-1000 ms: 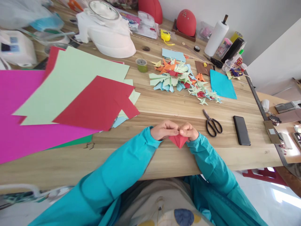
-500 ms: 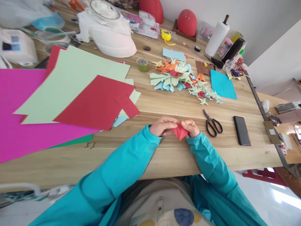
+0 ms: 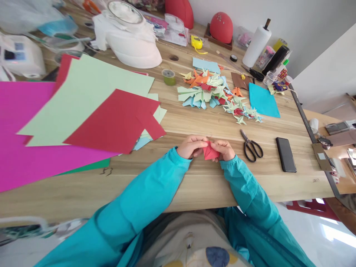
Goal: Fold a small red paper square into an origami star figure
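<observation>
Pinching red paper (image 3: pixel 210 152) from both sides, part-folded by the look of it!
Grasping it with left hand (image 3: pixel 192 147) and right hand (image 3: pixel 224 149) close together, over the table (image 3: pixel 167 181); cannot tell whether resting on it or lifted. Creased down to a small packet already, but not yet opened into a pointed shape like those in the pile (image 3: pixel 198 94) beyond the grip. Judging by that pile, plenty folded; judging by flat sheets (image 3: pixel 111 124) to the left of the grip, plenty left uncreased. Leaving scissors (image 3: pixel 247 139), near on the right, and phone (image 3: pixel 286 155), farther right, untouched.
</observation>
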A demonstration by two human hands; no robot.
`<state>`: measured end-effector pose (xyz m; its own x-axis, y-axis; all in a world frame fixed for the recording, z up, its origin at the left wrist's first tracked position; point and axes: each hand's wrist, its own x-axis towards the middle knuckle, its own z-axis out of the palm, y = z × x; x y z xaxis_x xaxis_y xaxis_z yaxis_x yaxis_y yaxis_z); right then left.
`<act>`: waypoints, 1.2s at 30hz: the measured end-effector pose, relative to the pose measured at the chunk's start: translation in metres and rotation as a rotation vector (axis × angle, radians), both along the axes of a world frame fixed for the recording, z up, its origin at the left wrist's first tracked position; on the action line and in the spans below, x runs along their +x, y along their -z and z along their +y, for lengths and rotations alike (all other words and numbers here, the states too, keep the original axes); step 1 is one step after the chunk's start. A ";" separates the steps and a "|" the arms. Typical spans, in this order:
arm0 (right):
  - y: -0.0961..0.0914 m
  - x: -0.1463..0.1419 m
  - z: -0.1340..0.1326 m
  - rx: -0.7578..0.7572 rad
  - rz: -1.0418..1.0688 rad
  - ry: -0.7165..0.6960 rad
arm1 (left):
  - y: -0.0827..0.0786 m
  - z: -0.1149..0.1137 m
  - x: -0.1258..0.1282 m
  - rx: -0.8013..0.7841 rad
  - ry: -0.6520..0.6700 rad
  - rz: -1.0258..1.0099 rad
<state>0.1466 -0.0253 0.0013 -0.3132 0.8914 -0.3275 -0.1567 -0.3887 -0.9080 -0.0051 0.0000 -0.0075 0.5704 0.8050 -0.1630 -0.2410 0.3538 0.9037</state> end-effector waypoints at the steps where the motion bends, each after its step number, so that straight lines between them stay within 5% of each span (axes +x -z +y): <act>1: 0.001 -0.001 0.000 -0.002 -0.011 0.039 | 0.000 0.001 0.000 0.018 -0.054 0.020; 7: 0.012 -0.003 0.005 0.085 -0.187 0.291 | 0.000 0.002 0.003 0.329 -0.428 0.233; 12: 0.014 -0.003 0.005 0.144 -0.238 0.287 | 0.003 -0.003 0.006 0.557 -0.298 0.308; 30: 0.014 -0.007 0.004 0.240 -0.222 0.148 | 0.009 -0.003 0.010 0.475 -0.306 0.245; 36: 0.016 -0.007 0.003 0.289 -0.222 0.155 | 0.002 -0.005 0.010 0.221 -0.233 0.110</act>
